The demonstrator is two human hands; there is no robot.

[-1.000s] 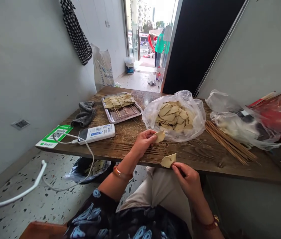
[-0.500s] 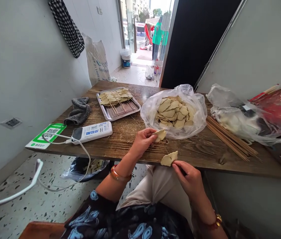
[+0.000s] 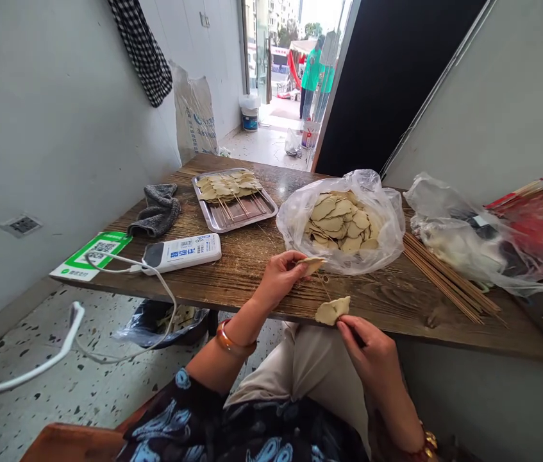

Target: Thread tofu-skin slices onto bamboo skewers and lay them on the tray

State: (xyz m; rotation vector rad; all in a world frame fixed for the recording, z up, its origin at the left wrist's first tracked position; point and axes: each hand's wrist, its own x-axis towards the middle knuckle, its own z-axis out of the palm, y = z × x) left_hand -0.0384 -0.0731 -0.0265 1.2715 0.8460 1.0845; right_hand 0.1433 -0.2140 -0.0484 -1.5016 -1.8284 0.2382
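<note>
My left hand [image 3: 278, 277] pinches a thin, pale yellow slice [image 3: 310, 265], seen nearly edge-on beside the plastic bag. Lower and to the right, my right hand [image 3: 370, 350] has its fingertips closed at a bamboo skewer [image 3: 327, 290] with another pale slice [image 3: 332, 311] threaded on it. The skewer's thin tip points up toward my left hand; its lower part is hidden by the slice and fingers. A clear plastic bag [image 3: 290, 221] full of such slices [image 3: 341, 221] lies open just beyond my hands.
Filled skewers [image 3: 227, 186] lie on a metal tray [image 3: 235, 222]. Bare skewers [image 3: 449, 279] rest at right near a crumpled plastic bag [image 3: 473, 237]. On the left are a grey cloth [image 3: 156, 210], a white power bank [image 3: 184, 254] with a cable, and a green QR card [image 3: 95, 253]. A lined bin [image 3: 165, 327] stands below.
The slice in my left hand has tipped from showing its face to nearly edge-on. My right hand still holds the threaded skewer. The whole view has shifted slightly.
</note>
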